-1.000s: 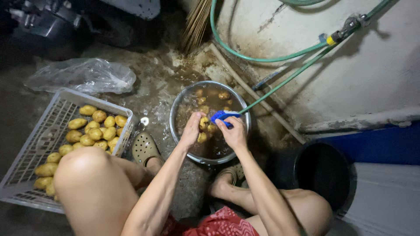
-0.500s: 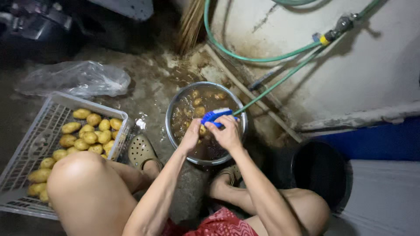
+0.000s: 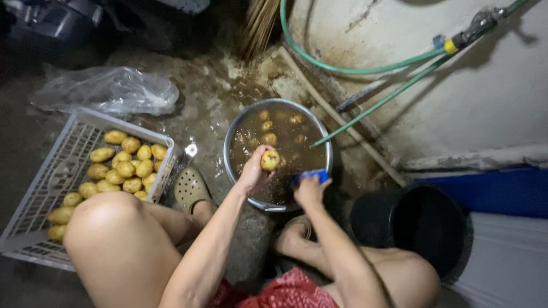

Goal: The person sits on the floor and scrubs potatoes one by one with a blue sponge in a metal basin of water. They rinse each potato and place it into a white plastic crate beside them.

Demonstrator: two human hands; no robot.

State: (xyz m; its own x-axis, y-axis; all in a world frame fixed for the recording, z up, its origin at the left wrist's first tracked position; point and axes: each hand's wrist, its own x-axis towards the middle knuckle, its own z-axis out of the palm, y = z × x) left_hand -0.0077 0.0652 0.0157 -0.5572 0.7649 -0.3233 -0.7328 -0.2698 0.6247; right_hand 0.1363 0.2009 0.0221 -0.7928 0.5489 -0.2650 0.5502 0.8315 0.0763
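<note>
Right hand (image 3: 310,191) hides most of the blue scrubber (image 3: 311,177).

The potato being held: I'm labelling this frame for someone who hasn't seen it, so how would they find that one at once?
Find the round metal basin of muddy water in the middle of the floor. At its near left edge the left hand grips one potato. It alone is lifted clear of the water; the others float in the basin or lie in the white crate.

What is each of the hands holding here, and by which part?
Left hand grips a potato around its lower side, above the basin. Right hand clutches a blue scrubber by its near edge.
</note>
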